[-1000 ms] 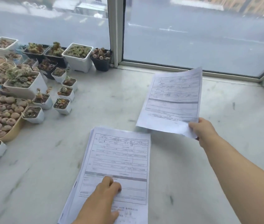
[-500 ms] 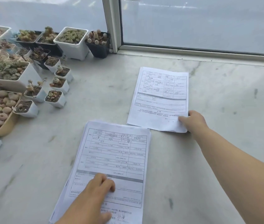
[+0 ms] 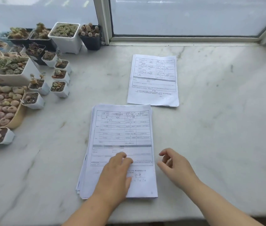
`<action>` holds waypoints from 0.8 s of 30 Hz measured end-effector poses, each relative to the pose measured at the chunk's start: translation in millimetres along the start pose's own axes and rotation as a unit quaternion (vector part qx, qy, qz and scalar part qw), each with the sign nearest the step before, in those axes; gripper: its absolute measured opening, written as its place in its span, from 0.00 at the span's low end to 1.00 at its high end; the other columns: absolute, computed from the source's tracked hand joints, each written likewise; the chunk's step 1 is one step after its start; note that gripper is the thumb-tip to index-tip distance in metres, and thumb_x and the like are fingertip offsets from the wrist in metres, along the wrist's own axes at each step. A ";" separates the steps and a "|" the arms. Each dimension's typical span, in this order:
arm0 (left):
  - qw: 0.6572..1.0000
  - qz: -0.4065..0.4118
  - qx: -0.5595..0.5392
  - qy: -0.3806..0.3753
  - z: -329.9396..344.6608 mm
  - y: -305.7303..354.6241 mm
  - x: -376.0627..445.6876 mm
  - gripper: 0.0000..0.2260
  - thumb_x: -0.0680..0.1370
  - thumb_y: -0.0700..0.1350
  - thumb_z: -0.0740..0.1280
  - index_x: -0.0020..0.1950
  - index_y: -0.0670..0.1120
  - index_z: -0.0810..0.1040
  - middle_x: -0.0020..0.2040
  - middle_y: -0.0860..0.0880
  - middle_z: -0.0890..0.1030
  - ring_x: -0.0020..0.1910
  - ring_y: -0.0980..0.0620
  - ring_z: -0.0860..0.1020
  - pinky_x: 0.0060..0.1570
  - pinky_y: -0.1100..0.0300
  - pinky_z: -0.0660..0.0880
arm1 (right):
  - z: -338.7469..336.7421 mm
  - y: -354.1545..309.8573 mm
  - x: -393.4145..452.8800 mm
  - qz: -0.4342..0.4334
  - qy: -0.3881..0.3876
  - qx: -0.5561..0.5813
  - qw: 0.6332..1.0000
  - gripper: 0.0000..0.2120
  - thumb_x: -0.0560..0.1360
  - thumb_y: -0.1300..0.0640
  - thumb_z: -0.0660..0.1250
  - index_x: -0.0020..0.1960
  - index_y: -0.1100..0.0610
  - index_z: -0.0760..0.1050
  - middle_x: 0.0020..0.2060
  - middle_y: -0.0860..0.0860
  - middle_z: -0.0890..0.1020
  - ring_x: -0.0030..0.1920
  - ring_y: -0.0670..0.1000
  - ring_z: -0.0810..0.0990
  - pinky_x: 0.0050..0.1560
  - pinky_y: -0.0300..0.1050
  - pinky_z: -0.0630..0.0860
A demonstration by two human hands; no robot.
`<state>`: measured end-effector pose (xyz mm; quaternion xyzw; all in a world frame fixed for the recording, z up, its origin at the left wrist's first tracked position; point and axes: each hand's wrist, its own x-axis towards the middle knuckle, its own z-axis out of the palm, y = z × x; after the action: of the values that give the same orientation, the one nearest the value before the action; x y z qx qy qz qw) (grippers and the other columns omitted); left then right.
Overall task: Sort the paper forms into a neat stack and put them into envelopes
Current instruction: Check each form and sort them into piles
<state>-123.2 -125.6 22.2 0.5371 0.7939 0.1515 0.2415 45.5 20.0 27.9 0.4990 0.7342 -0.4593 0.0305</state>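
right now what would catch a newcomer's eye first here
A thick stack of printed white paper forms lies mid-counter, the left hand resting on its near end. A single printed form sheet lies apart beyond it, and small potted succulents crowd the left.

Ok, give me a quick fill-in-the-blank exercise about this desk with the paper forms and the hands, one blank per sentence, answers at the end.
1. The left hand rests flat on the ______ of forms.
2. The right hand holds ______.
3. The single form lies on the marble counter, ______ from the person than the pile.
4. The potted succulents stand to the ______ of the papers.

Answers: stack; nothing; farther; left
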 end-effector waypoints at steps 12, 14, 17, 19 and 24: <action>0.989 0.035 -0.129 0.058 35.2 -6.3 -46.6 0.21 0.71 0.61 0.63 0.55 0.49 0.79 0.60 0.60 0.71 0.62 0.61 0.70 0.60 0.75 0.60 | 31.1 34.8 -35.6 -0.124 -0.046 -0.173 0.976 0.31 0.66 0.31 0.53 0.69 0.28 0.58 0.77 0.40 0.50 0.77 0.42 0.45 0.73 0.45 0.35; 0.988 0.027 -0.135 0.063 37.0 -6.5 -45.7 0.23 0.69 0.63 0.64 0.54 0.49 0.79 0.60 0.60 0.72 0.61 0.63 0.71 0.59 0.73 0.64 | 32.6 36.3 -33.6 -0.133 -0.033 -0.181 0.974 0.31 0.65 0.31 0.53 0.69 0.29 0.59 0.77 0.40 0.50 0.77 0.42 0.45 0.73 0.45 0.34; 0.986 0.023 -0.149 0.071 41.1 -5.8 -45.3 0.21 0.68 0.63 0.66 0.51 0.48 0.81 0.58 0.59 0.73 0.59 0.64 0.71 0.57 0.74 0.65 | 39.8 36.7 -33.6 -0.139 -0.001 -0.159 0.978 0.31 0.65 0.31 0.55 0.69 0.32 0.64 0.77 0.41 0.54 0.77 0.42 0.48 0.73 0.46 0.35; 0.983 0.016 -0.166 0.082 42.6 -6.0 -45.4 0.17 0.68 0.60 0.65 0.47 0.49 0.81 0.56 0.63 0.73 0.57 0.68 0.71 0.55 0.78 0.64 | 44.3 35.9 -33.2 -0.142 0.026 -0.135 0.980 0.33 0.64 0.30 0.54 0.68 0.34 0.66 0.75 0.41 0.57 0.76 0.42 0.52 0.72 0.45 0.37; 0.966 -0.029 -0.224 0.129 36.9 -1.3 -41.9 0.10 0.73 0.53 0.59 0.40 0.50 0.76 0.46 0.60 0.78 0.49 0.63 0.76 0.48 0.69 0.71 | 39.0 33.6 -32.8 -0.129 0.048 -0.025 0.990 0.24 0.62 0.33 0.63 0.56 0.36 0.65 0.69 0.38 0.65 0.72 0.41 0.62 0.75 0.48 0.46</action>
<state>-91.3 -165.6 -0.1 0.4215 0.7795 0.3864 0.2556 71.3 -27.9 0.3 0.4208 0.8042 -0.4166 -0.0518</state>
